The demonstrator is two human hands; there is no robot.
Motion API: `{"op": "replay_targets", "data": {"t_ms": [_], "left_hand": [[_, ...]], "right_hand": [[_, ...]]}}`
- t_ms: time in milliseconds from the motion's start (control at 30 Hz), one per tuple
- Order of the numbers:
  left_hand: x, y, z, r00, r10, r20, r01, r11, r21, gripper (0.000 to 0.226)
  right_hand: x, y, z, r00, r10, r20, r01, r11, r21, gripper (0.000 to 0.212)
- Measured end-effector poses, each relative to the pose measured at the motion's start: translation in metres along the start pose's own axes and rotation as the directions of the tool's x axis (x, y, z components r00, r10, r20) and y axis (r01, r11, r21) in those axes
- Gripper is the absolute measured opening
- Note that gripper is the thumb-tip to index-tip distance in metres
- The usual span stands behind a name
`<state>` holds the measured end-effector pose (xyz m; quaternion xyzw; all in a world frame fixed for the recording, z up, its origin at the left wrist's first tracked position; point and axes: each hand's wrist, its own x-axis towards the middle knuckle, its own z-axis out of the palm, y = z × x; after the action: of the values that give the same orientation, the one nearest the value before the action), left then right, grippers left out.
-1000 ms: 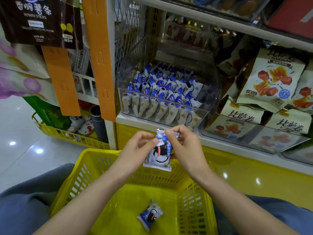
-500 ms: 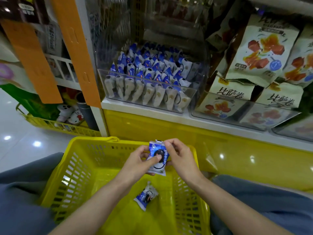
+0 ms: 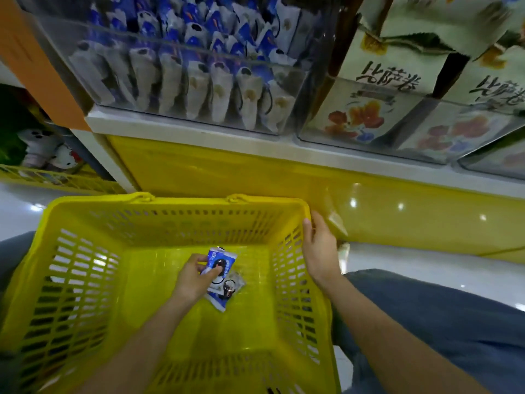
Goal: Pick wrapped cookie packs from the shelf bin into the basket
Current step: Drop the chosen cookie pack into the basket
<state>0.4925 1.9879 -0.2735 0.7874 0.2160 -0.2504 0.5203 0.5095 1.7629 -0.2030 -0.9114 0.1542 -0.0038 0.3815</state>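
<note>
A wrapped cookie pack, blue and white with a dark cookie printed on it, is held inside the basket, low over the middle of its floor. It is pinched by the left hand, with the thumb pressed on its printed face and the fingers curled behind it. A second pack is seen lying on the basket floor, just under the held one and partly covered by it. The far right corner of the basket's rim is clasped by the right hand, the thumb laid on the inner side and the fingers wrapped over the outside. Beyond the basket's far wall and above it, the clear shelf bin is packed with upright rows of the same packs. To the right of the basket, higher up, pale snack pouches are stacked. Legs in blue-grey cloth are seen on either side of the basket.
</note>
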Motion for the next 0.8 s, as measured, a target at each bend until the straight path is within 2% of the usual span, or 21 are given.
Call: {"op": "replay_targets", "data": {"t_ms": [100, 267, 500, 667, 800], "left_hand": [[0.014, -0.022, 0.004, 0.998, -0.057, 0.009, 0.056, 0.997, 0.061, 0.035], [0.036, -0.050, 0.005, 0.999, -0.045, -0.028, 0.049, 0.983, 0.178, 0.034], [0.045, -0.081, 0.001, 0.999, -0.039, -0.001, 0.037, 0.937, 0.348, 0.031], [0.042, -0.069, -0.012, 0.996, 0.039, 0.075, -0.078, 0.748, 0.659, 0.042], [0.029, -0.027, -0.024, 0.965, 0.225, 0.134, -0.242, 0.577, 0.780, 0.041]], "right_hand": [[0.001, 0.005, 0.004, 0.997, -0.022, -0.078, 0.025, 0.999, 0.044, 0.029], [0.004, 0.010, 0.006, 0.995, 0.010, -0.100, -0.006, 0.999, 0.036, 0.033], [0.004, 0.011, 0.009, 0.996, 0.028, -0.087, -0.026, 0.999, 0.022, 0.035], [0.004, 0.008, 0.006, 0.995, 0.008, -0.096, -0.004, 0.999, 0.050, 0.029], [0.001, 0.005, 0.004, 0.997, 0.002, -0.074, -0.003, 1.000, -0.014, 0.035]]}}
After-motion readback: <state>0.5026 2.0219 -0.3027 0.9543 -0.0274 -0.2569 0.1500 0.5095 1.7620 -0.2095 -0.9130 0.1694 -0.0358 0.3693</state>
